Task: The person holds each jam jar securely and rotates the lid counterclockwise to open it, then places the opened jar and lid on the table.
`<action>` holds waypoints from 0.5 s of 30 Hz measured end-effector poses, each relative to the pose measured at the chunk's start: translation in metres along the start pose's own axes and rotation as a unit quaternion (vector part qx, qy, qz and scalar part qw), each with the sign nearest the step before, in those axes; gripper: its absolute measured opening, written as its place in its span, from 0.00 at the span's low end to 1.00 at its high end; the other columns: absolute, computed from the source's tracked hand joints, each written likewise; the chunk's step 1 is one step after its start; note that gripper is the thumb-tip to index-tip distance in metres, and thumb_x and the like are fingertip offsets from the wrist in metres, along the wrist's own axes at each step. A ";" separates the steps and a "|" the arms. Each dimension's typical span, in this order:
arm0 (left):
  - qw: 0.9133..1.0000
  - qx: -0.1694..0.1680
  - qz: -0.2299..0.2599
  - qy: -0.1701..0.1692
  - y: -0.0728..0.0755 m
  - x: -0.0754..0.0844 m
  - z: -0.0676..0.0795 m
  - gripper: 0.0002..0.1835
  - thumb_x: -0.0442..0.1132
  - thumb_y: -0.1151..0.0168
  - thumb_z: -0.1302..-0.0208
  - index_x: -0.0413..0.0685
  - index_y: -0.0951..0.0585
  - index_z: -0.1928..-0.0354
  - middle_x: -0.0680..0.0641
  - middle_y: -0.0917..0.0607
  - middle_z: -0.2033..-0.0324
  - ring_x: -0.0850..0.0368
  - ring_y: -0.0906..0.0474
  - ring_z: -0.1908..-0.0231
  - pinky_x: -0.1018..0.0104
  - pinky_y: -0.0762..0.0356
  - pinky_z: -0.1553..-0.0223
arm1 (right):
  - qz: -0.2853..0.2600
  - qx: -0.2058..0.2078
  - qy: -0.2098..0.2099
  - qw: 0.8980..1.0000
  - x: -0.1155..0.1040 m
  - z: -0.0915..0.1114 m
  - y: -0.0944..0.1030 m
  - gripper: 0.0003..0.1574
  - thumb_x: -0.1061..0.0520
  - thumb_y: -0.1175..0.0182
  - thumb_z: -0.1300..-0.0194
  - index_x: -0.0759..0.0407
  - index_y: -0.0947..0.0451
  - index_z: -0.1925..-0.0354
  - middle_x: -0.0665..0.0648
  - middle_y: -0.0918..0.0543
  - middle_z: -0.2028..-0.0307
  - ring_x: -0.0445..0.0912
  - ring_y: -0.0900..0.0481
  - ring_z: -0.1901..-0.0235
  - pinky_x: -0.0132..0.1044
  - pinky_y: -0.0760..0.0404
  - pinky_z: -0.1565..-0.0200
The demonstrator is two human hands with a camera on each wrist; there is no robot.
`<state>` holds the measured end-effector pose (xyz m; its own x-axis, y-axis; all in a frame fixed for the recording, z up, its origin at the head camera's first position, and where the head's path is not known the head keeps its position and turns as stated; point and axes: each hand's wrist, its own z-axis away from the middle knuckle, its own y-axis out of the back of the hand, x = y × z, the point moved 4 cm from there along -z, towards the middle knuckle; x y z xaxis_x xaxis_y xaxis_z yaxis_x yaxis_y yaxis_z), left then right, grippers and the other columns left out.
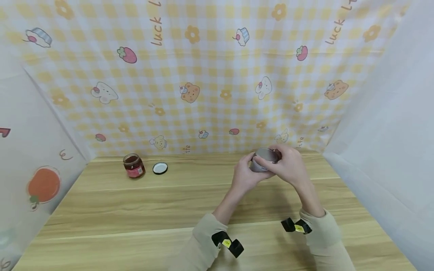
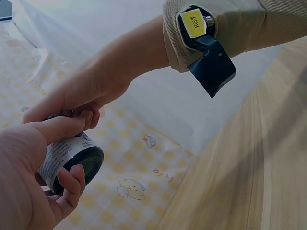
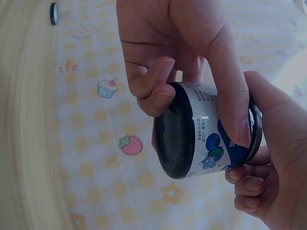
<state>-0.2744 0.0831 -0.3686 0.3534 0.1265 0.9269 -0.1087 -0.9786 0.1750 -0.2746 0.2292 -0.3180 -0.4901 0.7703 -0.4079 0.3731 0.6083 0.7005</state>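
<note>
Above the back right of the table, both hands hold a small glass jar [image 3: 206, 139] with a dark body and a white label showing blueberries. My left hand [image 1: 245, 175] wraps its fingers and thumb around the labelled body. At the other end, my right hand [image 1: 291, 163] grips the jar's dark-edged lid [image 3: 255, 129] with curled fingers. The lid end faces up in the head view, where fingers cover part of it. In the left wrist view, the dark glass base points toward the lower right.
A lidless jar [image 1: 134, 167] of dark red contents with a pink label stands at the back left of the wooden table [image 1: 135, 214]. Beside it lies a round lid [image 1: 160, 168], white inside up. A yellow checked cloth [image 1: 210, 67] hangs behind the table.
</note>
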 end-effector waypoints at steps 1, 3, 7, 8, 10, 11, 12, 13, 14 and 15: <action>1.000 0.001 0.001 -0.003 0.002 0.001 0.000 0.28 0.47 0.18 0.50 0.51 0.16 0.46 0.53 0.16 0.52 0.54 0.21 0.52 0.60 0.21 0.53 | -0.002 0.000 0.001 1.000 -0.002 -0.001 0.000 0.23 0.39 0.26 0.44 0.55 0.19 0.67 0.49 0.25 0.79 0.44 0.31 0.81 0.38 0.30 0.77; 1.000 0.002 0.002 -0.002 0.006 0.003 0.002 0.29 0.47 0.19 0.50 0.51 0.17 0.45 0.52 0.16 0.51 0.54 0.21 0.51 0.59 0.21 0.53 | -0.007 0.000 0.002 1.000 -0.007 -0.002 0.000 0.23 0.39 0.25 0.45 0.56 0.18 0.65 0.50 0.23 0.77 0.44 0.29 0.79 0.38 0.29 0.76; 1.000 0.003 0.000 -0.002 0.014 0.007 0.004 0.30 0.47 0.19 0.50 0.50 0.17 0.43 0.51 0.16 0.50 0.54 0.21 0.51 0.58 0.21 0.52 | -0.015 0.001 0.010 1.000 -0.015 -0.004 -0.003 0.23 0.41 0.25 0.45 0.58 0.17 0.63 0.52 0.21 0.74 0.45 0.28 0.77 0.38 0.28 0.75; 1.000 0.006 -0.002 -0.001 0.016 0.007 0.004 0.30 0.47 0.19 0.50 0.50 0.17 0.43 0.51 0.16 0.51 0.54 0.21 0.51 0.58 0.21 0.52 | -0.016 0.002 0.013 1.000 -0.016 -0.005 -0.004 0.23 0.42 0.25 0.45 0.59 0.17 0.63 0.52 0.21 0.74 0.45 0.28 0.77 0.38 0.28 0.75; 1.000 0.010 -0.005 -0.001 0.020 0.007 0.005 0.29 0.47 0.19 0.50 0.50 0.16 0.45 0.52 0.15 0.52 0.55 0.21 0.52 0.58 0.21 0.52 | -0.021 0.003 0.021 1.000 -0.020 -0.006 -0.007 0.24 0.43 0.25 0.45 0.60 0.17 0.63 0.53 0.21 0.74 0.45 0.28 0.77 0.38 0.28 0.75; 1.000 0.014 -0.004 -0.001 0.022 0.007 0.005 0.29 0.46 0.18 0.51 0.50 0.16 0.45 0.52 0.15 0.52 0.56 0.21 0.52 0.58 0.21 0.52 | -0.023 0.003 0.025 0.999 -0.021 -0.007 -0.008 0.24 0.43 0.24 0.46 0.60 0.17 0.63 0.53 0.21 0.74 0.45 0.28 0.77 0.38 0.28 0.75; 1.000 0.016 -0.005 -0.001 0.024 0.007 0.006 0.29 0.46 0.18 0.51 0.50 0.16 0.46 0.52 0.15 0.53 0.56 0.21 0.53 0.59 0.21 0.52 | -0.026 0.003 0.029 0.999 -0.023 -0.007 -0.010 0.24 0.43 0.24 0.46 0.61 0.17 0.63 0.53 0.21 0.74 0.45 0.28 0.77 0.38 0.28 0.75; 1.000 0.018 -0.005 -0.002 0.026 0.007 0.007 0.28 0.46 0.18 0.51 0.50 0.16 0.46 0.52 0.15 0.53 0.56 0.20 0.53 0.59 0.21 0.52 | -0.029 0.004 0.032 0.999 -0.024 -0.008 -0.011 0.24 0.44 0.24 0.46 0.61 0.17 0.62 0.54 0.21 0.74 0.44 0.28 0.77 0.38 0.27 0.74; 1.000 0.019 -0.004 -0.002 0.028 0.007 0.007 0.28 0.46 0.18 0.51 0.50 0.16 0.46 0.52 0.15 0.53 0.56 0.20 0.53 0.58 0.21 0.52 | -0.031 0.003 0.032 0.999 -0.026 -0.008 -0.012 0.25 0.43 0.24 0.46 0.62 0.17 0.62 0.54 0.21 0.74 0.45 0.28 0.77 0.39 0.27 0.74; 1.000 0.019 -0.003 -0.001 0.030 0.007 0.008 0.28 0.46 0.18 0.51 0.50 0.16 0.46 0.52 0.15 0.53 0.55 0.20 0.52 0.58 0.21 0.51 | -0.033 0.003 0.033 0.999 -0.028 -0.008 -0.013 0.25 0.43 0.24 0.46 0.62 0.17 0.62 0.54 0.20 0.73 0.45 0.27 0.77 0.39 0.27 0.74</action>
<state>-0.2675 0.0534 -0.3593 0.3556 0.1326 0.9252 -0.0709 -0.9832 0.1682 -0.2721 0.1982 -0.3108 -0.5644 0.7145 -0.4134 0.3425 0.6583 0.6703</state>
